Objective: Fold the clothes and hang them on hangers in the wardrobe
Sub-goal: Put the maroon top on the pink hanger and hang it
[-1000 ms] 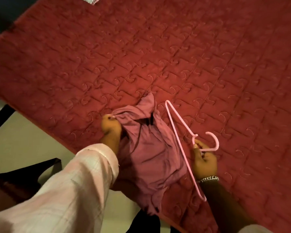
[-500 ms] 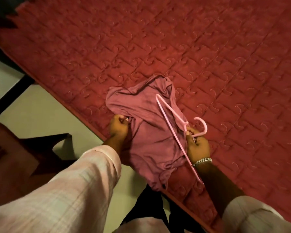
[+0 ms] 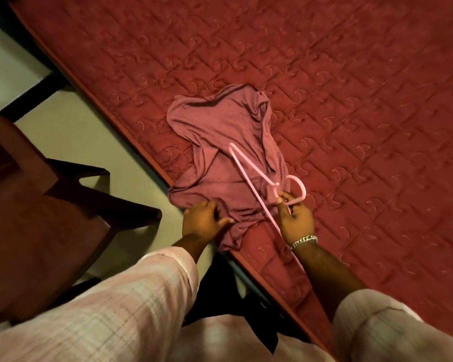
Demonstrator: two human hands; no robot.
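Right hand (image 3: 297,219) grips a pink plastic hanger (image 3: 249,176) by its neck; left hand (image 3: 203,222) rests on a mauve garment (image 3: 228,142).

The left fingers lie fairly straight on the garment's near hem, though whether they pinch the cloth is unclear. The hanger slants over the crumpled garment, which lies at the edge of a red quilted bedspread (image 3: 351,87). A silver bracelet (image 3: 304,241) circles the right wrist; a dark wooden chair (image 3: 50,205) stands left.

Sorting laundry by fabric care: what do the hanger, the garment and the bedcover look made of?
Pink hanger: likely plastic, a thin smooth glossy rod. Mauve garment: soft knit, probably cotton jersey; it drapes in limp folds with a matte look. Red bedcover: quilted fabric with a stitched curl pattern and a slight sheen; the fibre cannot be told.
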